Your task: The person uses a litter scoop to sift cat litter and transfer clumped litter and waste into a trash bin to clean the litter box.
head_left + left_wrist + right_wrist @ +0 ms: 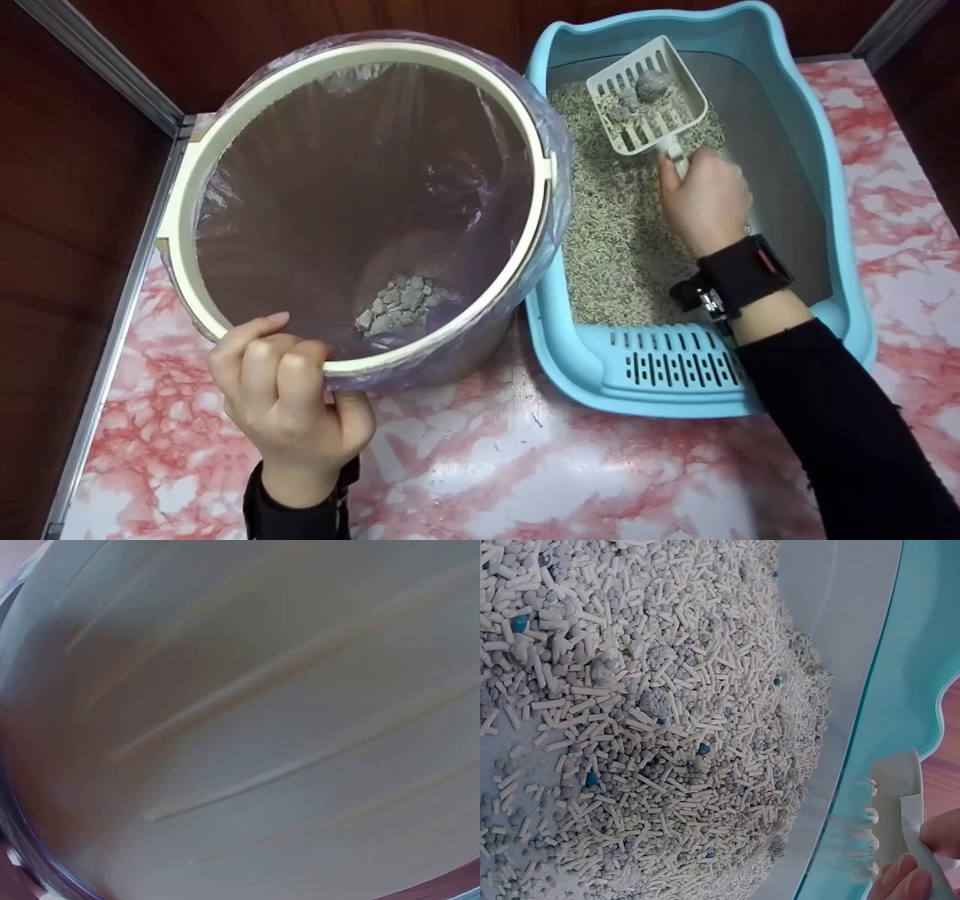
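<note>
My left hand (292, 394) grips the near rim of a cream bin (431, 346), fingers curled over the edge. A translucent purple bag lines the bin, and grey litter clumps (397, 304) lie at its bottom. In the left wrist view the bin's ribbed outer wall (300, 720) fills the picture; the left hand is not visible there. My right hand (709, 199) holds a white slotted litter scoop (686, 86) by its handle, above the blue litter box (814, 135). Grey clumps (654, 85) and loose pellets sit in the scoop.
Pale pellet litter (622, 247) covers the left part of the box floor, with a few blue grains (703, 749) among it. A perforated step (679, 367) forms the box's front. Bin and box stand side by side on a red-and-white marbled surface (480, 465), with dark wood panels behind.
</note>
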{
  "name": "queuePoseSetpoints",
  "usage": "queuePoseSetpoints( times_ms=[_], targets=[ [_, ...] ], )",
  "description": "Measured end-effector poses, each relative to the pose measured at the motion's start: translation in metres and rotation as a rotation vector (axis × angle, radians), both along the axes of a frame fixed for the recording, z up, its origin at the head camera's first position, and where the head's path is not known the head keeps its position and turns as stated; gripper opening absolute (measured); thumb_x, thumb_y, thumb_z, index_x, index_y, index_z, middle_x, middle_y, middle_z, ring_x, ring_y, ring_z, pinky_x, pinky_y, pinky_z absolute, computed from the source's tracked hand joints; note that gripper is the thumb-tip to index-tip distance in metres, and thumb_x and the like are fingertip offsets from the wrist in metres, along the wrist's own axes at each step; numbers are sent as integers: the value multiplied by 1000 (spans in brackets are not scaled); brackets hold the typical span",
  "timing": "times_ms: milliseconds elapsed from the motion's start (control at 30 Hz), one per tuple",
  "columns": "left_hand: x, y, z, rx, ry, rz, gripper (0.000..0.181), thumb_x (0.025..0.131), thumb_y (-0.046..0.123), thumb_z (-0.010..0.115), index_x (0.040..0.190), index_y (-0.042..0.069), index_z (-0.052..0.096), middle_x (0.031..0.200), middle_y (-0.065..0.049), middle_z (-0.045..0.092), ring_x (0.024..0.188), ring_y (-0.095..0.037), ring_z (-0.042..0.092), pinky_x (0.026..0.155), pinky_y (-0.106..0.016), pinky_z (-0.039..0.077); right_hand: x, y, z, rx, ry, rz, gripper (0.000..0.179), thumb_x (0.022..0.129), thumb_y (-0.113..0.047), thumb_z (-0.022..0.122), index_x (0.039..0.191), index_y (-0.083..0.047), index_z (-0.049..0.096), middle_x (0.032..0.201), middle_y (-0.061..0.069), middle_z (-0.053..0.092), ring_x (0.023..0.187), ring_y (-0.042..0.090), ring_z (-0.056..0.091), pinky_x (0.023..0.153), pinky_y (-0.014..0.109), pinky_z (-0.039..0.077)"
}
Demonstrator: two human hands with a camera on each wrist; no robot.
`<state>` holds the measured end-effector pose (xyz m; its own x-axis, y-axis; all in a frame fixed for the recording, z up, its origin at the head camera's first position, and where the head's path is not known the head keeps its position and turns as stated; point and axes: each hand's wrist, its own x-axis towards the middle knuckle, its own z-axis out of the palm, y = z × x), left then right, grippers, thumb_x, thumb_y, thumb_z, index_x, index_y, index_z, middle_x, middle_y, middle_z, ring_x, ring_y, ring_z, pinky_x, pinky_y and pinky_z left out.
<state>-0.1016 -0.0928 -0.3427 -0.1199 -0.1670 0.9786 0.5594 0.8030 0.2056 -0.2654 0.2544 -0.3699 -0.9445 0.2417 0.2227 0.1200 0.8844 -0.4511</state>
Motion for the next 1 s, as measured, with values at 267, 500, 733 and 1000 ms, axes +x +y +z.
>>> queuePoseSetpoints(
  times_ms=[267, 500, 733, 1000],
  targets=[
    [1, 0, 0, 1, 0, 5, 12, 59, 10, 34, 67, 3, 40, 63, -15, 34, 69, -42, 41, 79, -43, 43, 0, 0, 0, -26, -35, 0, 50, 98, -47, 42, 90, 1, 55, 79, 14, 53, 68, 36, 53, 58, 49, 44],
    [1, 0, -1, 0, -6, 5, 13, 58, 10, 33, 67, 3, 40, 63, -15, 35, 69, -41, 42, 79, -42, 43, -2, 3, 1, -53, -71, 18, 51, 101, -45, 33, 82, -4, 56, 72, 11, 52, 61, 29, 49, 52, 40, 38],
    [0, -1, -1, -3, -7, 9, 14, 58, 10, 33, 67, 3, 40, 63, -15, 35, 70, -42, 43, 78, -43, 43, -1, 2, 2, -50, -76, 24, 49, 102, -44, 31, 73, -10, 50, 64, 5, 45, 52, 21, 40, 46, 37, 32],
    [0, 0, -2, -4, 10, 12, 13, 59, 11, 33, 67, 3, 40, 62, -15, 35, 69, -41, 42, 78, -43, 43, 0, 2, 2, -38, -54, 28, 49, 100, -46, 36, 69, -10, 49, 60, 3, 46, 52, 21, 42, 47, 36, 32]
  ],
)
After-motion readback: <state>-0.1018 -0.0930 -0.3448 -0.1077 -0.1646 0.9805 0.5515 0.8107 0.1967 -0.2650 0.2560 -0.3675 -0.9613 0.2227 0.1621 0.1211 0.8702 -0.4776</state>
